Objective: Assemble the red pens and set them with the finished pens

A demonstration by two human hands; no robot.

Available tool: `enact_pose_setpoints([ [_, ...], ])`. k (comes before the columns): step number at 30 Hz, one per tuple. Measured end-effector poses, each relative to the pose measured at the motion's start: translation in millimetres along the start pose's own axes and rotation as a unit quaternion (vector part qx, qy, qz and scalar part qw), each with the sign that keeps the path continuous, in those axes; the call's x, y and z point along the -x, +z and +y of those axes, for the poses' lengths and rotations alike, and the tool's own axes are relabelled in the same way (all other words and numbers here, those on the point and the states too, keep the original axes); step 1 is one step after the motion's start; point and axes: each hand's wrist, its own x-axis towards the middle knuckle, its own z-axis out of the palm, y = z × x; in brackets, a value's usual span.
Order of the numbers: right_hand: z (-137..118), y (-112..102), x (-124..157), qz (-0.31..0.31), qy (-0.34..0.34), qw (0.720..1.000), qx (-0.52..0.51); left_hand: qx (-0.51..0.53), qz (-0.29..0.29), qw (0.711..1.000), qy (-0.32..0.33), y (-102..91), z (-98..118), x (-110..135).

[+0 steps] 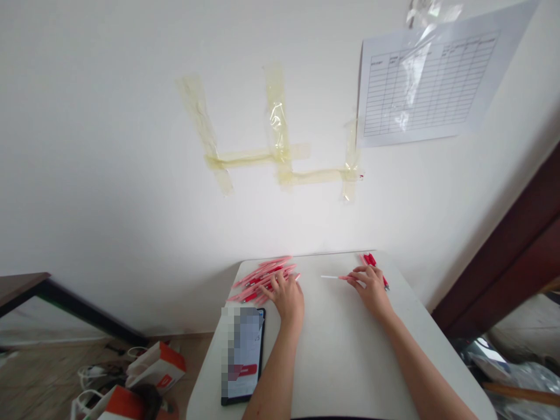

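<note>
My left hand rests over a loose pile of pink and red pens at the table's back left. Its fingers are spread and bent, touching the pens at the pile's right side. At the back right, my right hand pinches a slim pink and white pen part between thumb and fingers. The white end points left, a little above the table. Several red pens lie beside and partly behind my right hand, which hides some of them.
A phone lies on the white table near my left forearm. The table's back edge meets a wall with yellowish tape and a taped paper chart. Orange and white bags stand on the floor at left.
</note>
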Motion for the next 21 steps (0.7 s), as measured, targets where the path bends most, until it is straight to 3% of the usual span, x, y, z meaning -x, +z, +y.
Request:
enact_pose_setpoints([
  [3,-0.6,0.4,-0.3,-0.01,-0.001,1.0,-0.003,0.071,-0.006,0.996,0.048,-1.9,4.9,1.1],
  [9,-3.2,2.0,-0.3,-0.018,-0.01,1.0,-0.013,0.201,-0.033,0.962,0.18,-2.8,20.7,11.4],
  [21,-13.8,-2.0,-0.9,-0.062,-0.015,0.997,-0.034,0.188,-0.049,0.963,0.187,-3.3,21.3,11.8],
])
